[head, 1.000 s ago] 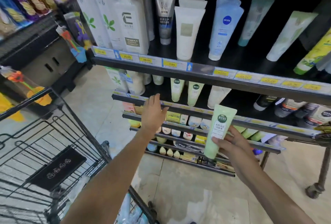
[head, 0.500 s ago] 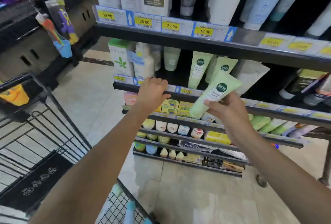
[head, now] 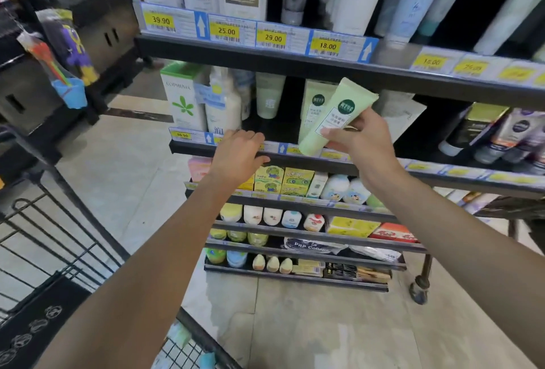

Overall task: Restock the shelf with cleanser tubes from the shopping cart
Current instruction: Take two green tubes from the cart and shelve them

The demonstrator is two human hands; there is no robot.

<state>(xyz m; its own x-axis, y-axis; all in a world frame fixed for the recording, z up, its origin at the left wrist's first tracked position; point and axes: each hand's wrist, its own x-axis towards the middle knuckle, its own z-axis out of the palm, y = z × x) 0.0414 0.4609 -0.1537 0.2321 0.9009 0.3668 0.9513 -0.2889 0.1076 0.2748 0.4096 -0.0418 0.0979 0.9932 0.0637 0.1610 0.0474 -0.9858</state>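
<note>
Head view: I see my right hand [head: 364,140] gripping a pale green cleanser tube [head: 336,117], fingers [head: 331,134] and thumb curled round its lower body. The tube is tilted, cap end low and left, crimped end high and right, and it sits in front of the second shelf [head: 368,169] from the top, partly over that shelf's front rail. A round dark green label faces the camera.

My left hand [head: 239,153] rests on the front rail of the same shelf, fingers bent over the edge near the price tags; it holds no item.

Behind the held tube, a matching green tube [head: 312,109] stands on the shelf, cap down. To its left stands another pale tube [head: 269,94], then a white pump bottle [head: 222,103] and a white box [head: 182,97] with a green leaf mark.

The upper shelf [head: 265,55] carries yellow price tags reading 39.90, 25.00, 29.00 and 18.00.

The shopping cart [head: 59,238], black wire, occupies the lower left; I cannot tell what the bluish items at its bottom edge are.
</note>
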